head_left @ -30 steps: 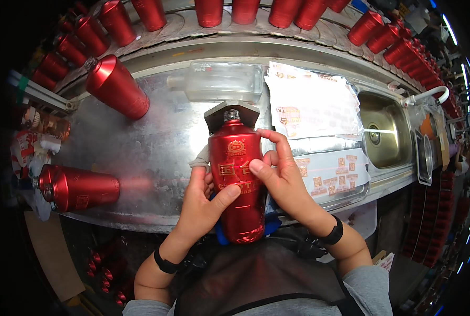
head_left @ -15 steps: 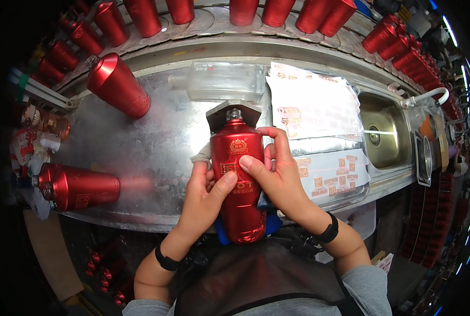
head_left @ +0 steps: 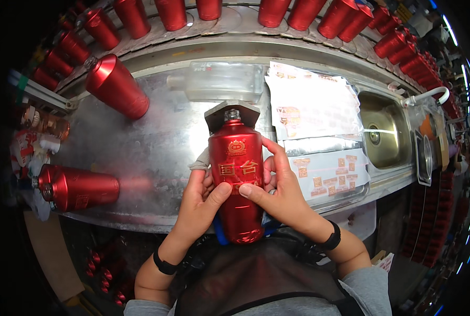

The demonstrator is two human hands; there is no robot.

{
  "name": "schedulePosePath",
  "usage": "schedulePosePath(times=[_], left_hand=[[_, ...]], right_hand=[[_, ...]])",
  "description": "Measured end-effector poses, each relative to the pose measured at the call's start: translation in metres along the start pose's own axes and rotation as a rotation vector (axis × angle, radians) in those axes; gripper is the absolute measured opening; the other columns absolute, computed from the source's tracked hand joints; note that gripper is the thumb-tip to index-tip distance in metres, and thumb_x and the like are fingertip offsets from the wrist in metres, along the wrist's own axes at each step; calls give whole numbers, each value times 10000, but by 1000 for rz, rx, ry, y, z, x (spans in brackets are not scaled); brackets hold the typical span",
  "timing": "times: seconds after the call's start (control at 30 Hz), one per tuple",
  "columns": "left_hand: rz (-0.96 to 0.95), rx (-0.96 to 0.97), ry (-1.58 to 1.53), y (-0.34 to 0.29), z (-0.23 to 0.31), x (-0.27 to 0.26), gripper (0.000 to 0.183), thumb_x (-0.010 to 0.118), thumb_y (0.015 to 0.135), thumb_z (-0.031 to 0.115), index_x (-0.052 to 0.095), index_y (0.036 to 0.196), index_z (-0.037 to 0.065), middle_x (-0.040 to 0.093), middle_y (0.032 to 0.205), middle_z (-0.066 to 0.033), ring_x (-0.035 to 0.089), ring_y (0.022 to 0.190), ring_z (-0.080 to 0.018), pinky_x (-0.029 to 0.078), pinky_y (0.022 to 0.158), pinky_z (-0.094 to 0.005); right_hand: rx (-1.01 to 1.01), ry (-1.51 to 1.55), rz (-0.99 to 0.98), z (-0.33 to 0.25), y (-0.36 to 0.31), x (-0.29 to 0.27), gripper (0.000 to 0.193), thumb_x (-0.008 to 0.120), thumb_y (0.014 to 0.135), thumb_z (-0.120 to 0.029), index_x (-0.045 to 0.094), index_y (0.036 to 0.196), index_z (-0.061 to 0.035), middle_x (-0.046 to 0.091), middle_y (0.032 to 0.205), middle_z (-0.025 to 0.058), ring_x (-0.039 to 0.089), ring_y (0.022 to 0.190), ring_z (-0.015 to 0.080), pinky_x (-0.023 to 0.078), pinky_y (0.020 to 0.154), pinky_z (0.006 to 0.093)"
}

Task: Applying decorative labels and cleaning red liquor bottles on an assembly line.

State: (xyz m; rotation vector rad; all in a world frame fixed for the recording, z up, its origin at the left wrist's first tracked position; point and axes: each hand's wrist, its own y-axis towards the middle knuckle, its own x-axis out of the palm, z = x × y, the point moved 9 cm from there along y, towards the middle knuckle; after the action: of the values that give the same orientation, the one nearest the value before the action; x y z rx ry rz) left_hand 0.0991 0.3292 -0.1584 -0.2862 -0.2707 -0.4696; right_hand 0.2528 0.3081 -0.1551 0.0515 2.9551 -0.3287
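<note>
A shiny red bottle [head_left: 238, 213] with gold lettering and a clear glass neck lies in front of me, neck pointing away. Its shoulder rests by a dark angled metal block [head_left: 251, 117], and its base is close to my body. My left hand [head_left: 198, 192] is closed around the left side, with a pale cover on one fingertip. From the right, my right hand [head_left: 283, 192] grips the same bottle. Both thumbs press on its front, over the lower line of gold letters. The fingers beneath are partly hidden.
Another red bottle [head_left: 116, 87] lies at the back left, and two red bottles [head_left: 85, 188] lie at the left. A clear glass bottle [head_left: 224, 81] is behind the block. Sticker sheets [head_left: 316, 108] lie right, beside a sink [head_left: 385, 152]. Red bottles [head_left: 170, 13] line a conveyor [head_left: 230, 26].
Both thumbs have moved down the bottle's front, the right one uncovering the upper gold characters. The bottles on the conveyor have shifted to the right.
</note>
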Motion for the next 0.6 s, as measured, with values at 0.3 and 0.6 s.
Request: schedulePosePath(times=[0.3,0.6], left_hand=[[33,29,-9,3,2,-1,626,523,1022,165,196,1528,-4,465,1425,-174,516,1258,-196,420,1055,-335],[13,41,-31,2,3,-1,634,525,1021,161,188,1533,2,491,1401,-177,518,1256,-189,419,1053,-329]], right_hand=[[33,-128,72,-8,4,0,957,826,738,-422,322,1443,-16,450,788,24,471,691,138,413,606,302],[42,-8,38,4,2,2,982,841,736,-389,293,1469,-32,432,798,4,455,702,107,406,610,274]])
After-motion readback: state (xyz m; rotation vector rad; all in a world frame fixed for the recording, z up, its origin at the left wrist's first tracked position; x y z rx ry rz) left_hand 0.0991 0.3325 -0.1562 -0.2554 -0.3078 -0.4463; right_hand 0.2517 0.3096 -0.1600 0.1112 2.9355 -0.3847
